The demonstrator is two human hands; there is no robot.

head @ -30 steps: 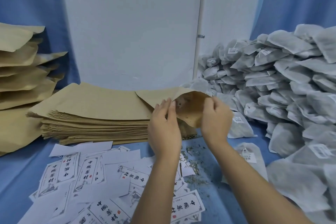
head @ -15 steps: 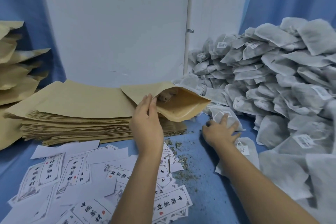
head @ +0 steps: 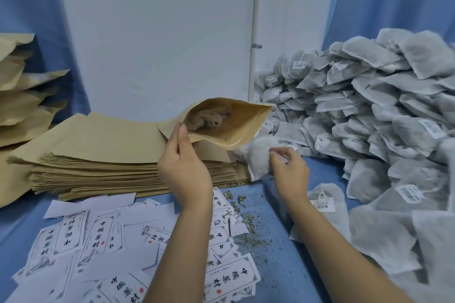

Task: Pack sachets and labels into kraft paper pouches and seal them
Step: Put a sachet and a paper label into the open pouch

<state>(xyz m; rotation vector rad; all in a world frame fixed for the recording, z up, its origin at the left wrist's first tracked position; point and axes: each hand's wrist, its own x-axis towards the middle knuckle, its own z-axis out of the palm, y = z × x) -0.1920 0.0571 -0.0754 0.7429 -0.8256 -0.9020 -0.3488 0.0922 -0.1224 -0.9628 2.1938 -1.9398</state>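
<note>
The left hand (head: 183,167) holds a kraft paper pouch (head: 229,128) above the desk (head: 283,265). Its grip pinches the near lip of the mouth between thumb and fingers, so the opening bows wide and faces right, toward the sachet heap (head: 369,110), which probably keeps the loading path short. Something crumpled and brownish sits deep inside; what it is cannot be told. The right hand (head: 289,174) has its grip closed on a pale sachet (head: 258,160), pinched at the fingertips just below and beside the pouch's mouth, apparently ready to slide in. The stack of flat pouches (head: 98,157) lies directly behind the left hand, and the labels (head: 98,236) are spread in front, both within easy reach for the steps to come. Herb crumbs (head: 246,219) dot the desk between the forearms.
</note>
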